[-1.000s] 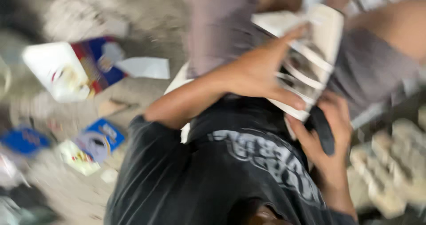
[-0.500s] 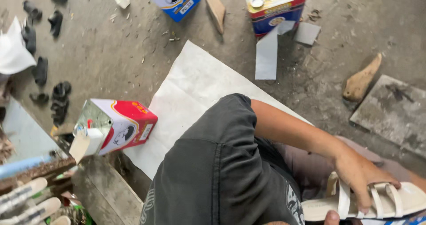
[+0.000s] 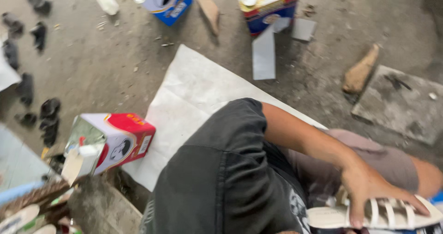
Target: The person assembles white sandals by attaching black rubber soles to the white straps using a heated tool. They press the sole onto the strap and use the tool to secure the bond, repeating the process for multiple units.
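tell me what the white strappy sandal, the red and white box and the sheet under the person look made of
White strappy sandal: smooth, faintly glossy straps and sole, probably synthetic leather or plastic. The left hand presses on it.
Red and white box: printed cardboard, with a silvery foil-like lining showing at its open end.
Sheet: matte white, creased along folds, probably paper.

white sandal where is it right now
In the head view the white sandal lies at the bottom right, across the person's lap, with the left hand pressed on its straps.
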